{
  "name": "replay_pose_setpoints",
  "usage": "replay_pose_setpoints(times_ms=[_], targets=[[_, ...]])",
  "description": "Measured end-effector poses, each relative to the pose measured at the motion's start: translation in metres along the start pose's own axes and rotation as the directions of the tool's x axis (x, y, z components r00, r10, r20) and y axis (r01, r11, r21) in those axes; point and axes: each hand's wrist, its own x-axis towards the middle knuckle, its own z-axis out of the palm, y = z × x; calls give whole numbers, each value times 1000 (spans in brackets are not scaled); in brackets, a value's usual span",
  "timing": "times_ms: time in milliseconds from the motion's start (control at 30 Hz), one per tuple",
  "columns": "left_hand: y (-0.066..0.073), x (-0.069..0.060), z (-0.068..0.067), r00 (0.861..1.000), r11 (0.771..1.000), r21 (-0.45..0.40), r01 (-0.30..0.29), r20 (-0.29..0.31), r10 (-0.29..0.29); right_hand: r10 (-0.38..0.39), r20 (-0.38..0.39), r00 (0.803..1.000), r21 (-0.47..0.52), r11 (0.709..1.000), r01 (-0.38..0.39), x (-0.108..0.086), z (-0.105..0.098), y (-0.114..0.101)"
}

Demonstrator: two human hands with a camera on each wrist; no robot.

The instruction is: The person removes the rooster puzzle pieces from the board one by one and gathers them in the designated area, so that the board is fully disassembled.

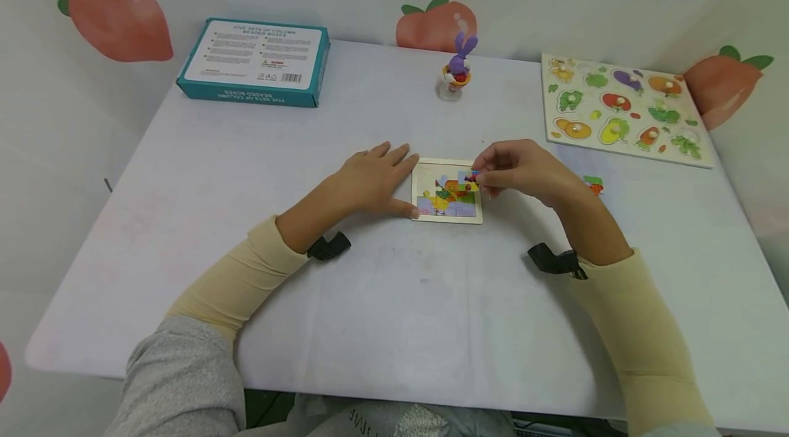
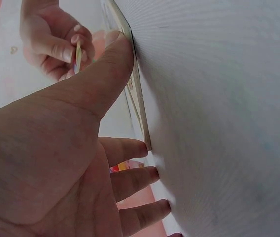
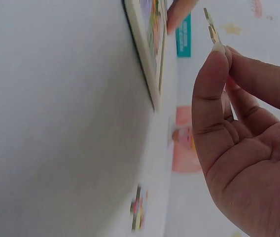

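A small wooden jigsaw tray lies on the table, its lower part filled with colourful pieces. My left hand rests at its left side with spread fingers, the thumb touching the lower left corner. The fingers lie along the tray's edge and the table in the left wrist view. Over the tray's right side, my right hand pinches a thin puzzle piece between thumb and index finger, raised off the tray. A loose puzzle piece lies on the table to the right, partly hidden behind the right wrist.
A teal box stands at the back left. A purple rabbit figurine on a clear base is at the back middle. At the back right lies a vegetable peg board. The white table meets fruit-printed walls behind.
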Motion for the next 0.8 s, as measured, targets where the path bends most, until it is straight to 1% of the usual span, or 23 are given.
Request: replay_pose_setpoints(times_ms=[267,433,533,667,800], targets=[[0,1,0,1000,1000,9,3,12,-3,56,-49,997,-42,997,-58,-20,-20,13],[0,2,1,1000,1000,10,3,12,-3,65,-66,996,-97,993,-71,-31,-32,24],[0,2,1,1000,1000,12,5,14,-5,71,-76,995,-151,985,-82,-37,-38,31],[0,3,2,1000,1000,12,6,16,-7,99,-112,989,-221,968,-122,-41,-43,37],[0,2,2,1000,1000,13,8,14,-9,118,-129,985,-249,957,-147,-42,-45,41]])
